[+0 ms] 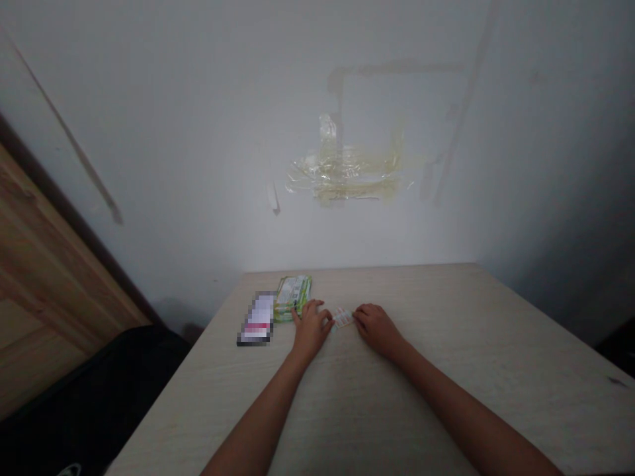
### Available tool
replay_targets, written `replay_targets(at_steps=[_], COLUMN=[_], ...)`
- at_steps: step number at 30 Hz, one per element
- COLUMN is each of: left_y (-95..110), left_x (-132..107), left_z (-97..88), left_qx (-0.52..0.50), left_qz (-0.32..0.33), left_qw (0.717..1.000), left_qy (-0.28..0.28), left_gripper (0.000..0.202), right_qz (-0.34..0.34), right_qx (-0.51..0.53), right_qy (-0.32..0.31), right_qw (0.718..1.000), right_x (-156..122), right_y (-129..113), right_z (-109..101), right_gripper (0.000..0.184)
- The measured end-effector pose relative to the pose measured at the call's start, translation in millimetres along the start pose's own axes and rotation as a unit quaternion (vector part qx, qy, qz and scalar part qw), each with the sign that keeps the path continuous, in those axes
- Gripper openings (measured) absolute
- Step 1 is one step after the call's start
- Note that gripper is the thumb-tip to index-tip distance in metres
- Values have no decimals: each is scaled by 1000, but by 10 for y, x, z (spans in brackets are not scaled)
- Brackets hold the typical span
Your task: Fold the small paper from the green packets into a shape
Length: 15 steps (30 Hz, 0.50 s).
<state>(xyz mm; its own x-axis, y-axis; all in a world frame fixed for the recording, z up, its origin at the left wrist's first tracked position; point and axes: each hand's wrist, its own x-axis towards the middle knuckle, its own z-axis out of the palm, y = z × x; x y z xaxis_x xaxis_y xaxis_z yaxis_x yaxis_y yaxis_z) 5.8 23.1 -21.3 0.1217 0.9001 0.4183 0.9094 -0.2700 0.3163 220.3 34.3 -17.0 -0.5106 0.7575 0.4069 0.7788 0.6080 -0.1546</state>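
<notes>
Pale table, two hands, one small sachet pinched between them.
Beside a phone and a green pack, the left hand and right hand each grip one end of the sachet just above the tabletop. It looks unopened, though it is too small to be sure.

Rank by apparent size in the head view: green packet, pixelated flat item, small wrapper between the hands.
Largest: pixelated flat item and green packet, too alike to rank.
Smallest: small wrapper, clearly.
</notes>
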Motion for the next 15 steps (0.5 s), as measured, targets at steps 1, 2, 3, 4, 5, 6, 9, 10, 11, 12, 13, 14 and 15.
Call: replay_targets(at_steps=[1,2,3,4,5,6,9,10,11,12,13,14,15], left_y=[3,8,16,26,36,47,69,71,71,69,64,58,51], left_x=[0,1,2,3,4,4,-1,-3,-4,-4,-2,2,7], left_z=[-6,-13,-22,-31,-40,-46,-56,-58,-59,-60,-61,-63,-64], left_qx=[1,4,8,12,15,17,18,18,19,20,21,23,25], left_qz=[7,15,23,30,36,41,65,71,74,75,74,73,73], left_qw=[1000,1000,1000,999,999,999,998,997,997,997,997,996,996], left_qy=[2,3,3,1,-1,-5,-18,-23,-26,-30,-32,-34,-36], left_gripper=[10,10,11,12,13,13,15,18,20,22,24,24,24], right_qz=[2,3,5,7,10,13,21,23,24,22,16,10,1], right_qx=[-12,-23,-33,-42,-50,-56,-52,-41,-27,-6,18,40,63], right_qy=[0,0,1,2,4,6,14,17,19,21,25,29,28], right_qw=[1000,1000,999,999,999,998,998,999,999,1000,999,999,998], right_x=[0,-1,-3,-5,-8,-11,-20,-23,-25,-26,-27,-27,-27], right_y=[-11,-21,-30,-35,-37,-35,2,24,51,83,117,153,188], right_z=[-5,-11,-17,-22,-26,-30,-30,-26,-21,-15,-7,0,9], right_gripper=[23,22,22,21,20,19,19,19,19,19,19,19,19])
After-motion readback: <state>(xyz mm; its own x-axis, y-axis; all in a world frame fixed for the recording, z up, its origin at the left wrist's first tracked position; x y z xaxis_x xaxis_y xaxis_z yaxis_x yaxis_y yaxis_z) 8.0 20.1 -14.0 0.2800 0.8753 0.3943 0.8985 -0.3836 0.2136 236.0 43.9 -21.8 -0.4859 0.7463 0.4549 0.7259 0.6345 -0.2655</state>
